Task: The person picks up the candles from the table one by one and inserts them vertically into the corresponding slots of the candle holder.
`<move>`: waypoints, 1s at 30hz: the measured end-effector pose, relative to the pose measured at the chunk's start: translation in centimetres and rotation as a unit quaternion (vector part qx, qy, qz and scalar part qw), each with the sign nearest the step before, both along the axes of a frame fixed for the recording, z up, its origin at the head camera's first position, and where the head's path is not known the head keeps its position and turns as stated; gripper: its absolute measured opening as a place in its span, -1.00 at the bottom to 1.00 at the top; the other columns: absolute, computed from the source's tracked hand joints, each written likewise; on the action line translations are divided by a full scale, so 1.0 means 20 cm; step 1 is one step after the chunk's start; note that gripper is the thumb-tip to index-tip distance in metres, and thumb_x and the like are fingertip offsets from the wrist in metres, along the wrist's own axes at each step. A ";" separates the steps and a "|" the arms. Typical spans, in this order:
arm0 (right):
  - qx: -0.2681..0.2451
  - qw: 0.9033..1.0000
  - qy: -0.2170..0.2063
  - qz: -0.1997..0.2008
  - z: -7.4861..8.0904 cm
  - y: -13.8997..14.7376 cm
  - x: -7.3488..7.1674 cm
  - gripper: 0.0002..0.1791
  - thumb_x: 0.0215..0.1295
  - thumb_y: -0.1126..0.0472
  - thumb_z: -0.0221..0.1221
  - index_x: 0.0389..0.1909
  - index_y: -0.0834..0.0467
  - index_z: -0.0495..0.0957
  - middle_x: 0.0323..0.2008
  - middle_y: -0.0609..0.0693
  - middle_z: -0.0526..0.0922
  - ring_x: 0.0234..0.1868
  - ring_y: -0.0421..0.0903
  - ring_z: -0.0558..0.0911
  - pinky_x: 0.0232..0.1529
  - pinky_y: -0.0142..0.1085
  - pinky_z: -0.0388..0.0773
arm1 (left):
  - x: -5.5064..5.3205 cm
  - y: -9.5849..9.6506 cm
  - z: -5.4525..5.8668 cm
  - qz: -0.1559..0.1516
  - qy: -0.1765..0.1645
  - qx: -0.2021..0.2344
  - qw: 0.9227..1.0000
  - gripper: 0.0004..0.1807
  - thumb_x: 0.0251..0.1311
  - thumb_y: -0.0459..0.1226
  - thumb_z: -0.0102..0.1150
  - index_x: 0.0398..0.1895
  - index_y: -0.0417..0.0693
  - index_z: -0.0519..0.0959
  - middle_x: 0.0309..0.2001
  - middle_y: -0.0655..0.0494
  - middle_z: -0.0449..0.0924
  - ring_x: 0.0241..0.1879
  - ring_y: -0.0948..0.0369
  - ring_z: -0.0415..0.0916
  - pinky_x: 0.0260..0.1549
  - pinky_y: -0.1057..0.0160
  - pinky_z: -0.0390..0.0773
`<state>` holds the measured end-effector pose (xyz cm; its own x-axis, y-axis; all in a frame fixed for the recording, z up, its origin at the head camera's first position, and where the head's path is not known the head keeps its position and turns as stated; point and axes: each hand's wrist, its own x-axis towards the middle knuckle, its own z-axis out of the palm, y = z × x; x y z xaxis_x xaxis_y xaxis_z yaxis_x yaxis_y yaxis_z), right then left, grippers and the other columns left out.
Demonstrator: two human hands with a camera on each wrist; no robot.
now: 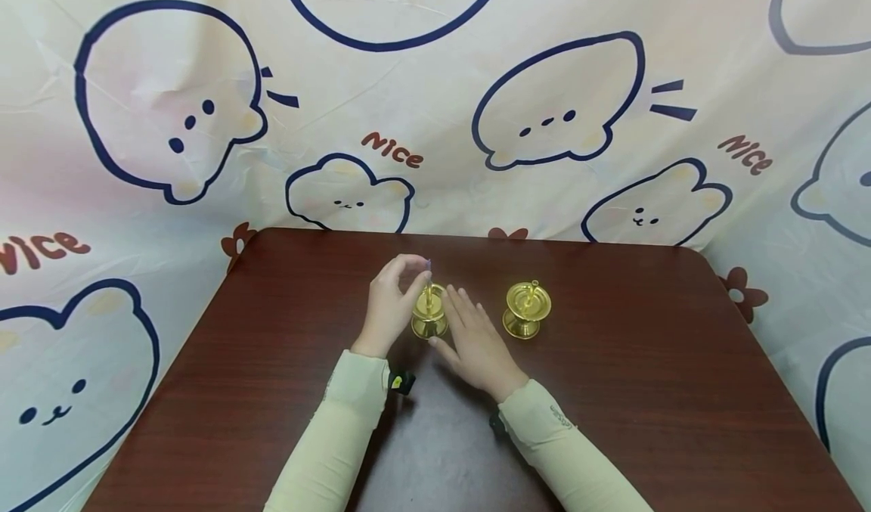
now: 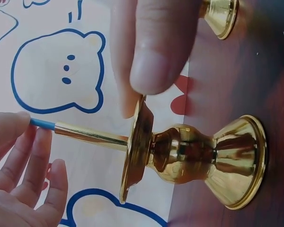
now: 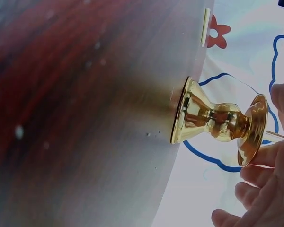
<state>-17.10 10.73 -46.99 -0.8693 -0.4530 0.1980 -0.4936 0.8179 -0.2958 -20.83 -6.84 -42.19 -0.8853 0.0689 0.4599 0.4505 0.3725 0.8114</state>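
Your sleeves point(image 1: 327, 440) pointed at the left candlestick point(image 1: 429, 324). Above it, your left hand point(image 1: 389, 296) pinched a blue stick point(image 2: 42, 124) at its tube point(image 2: 90, 134); beside it, your right hand point(image 1: 478, 345) lay straight-fingered. You seemed to be fitting it; the next move likely called for alignment.

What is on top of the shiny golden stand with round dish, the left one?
A thin golden stem rises from its dish, topped by a slim blue stick, which the left hand pinches. Any part of the stick inside the stem is covered.
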 end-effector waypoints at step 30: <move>-0.118 0.975 0.188 0.004 0.05 0.08 0.12 -0.56 0.44 0.11 0.12 0.21 0.27 0.57 0.13 0.16 0.63 0.21 0.13 0.57 0.30 0.06 0.42 | 0.14 -0.15 -0.03 0.020 -0.032 -0.022 0.999 -0.83 0.44 -0.28 0.17 -0.01 -0.13 0.63 -0.12 0.04 0.68 -0.17 0.15 0.59 -0.17 0.03 0.59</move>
<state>-14.71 12.27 -46.06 -0.7121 -0.3637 0.6006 -0.6097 0.7444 -0.2721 -17.98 -9.85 -42.76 -0.9152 0.0522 0.3997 0.3827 0.4241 0.8208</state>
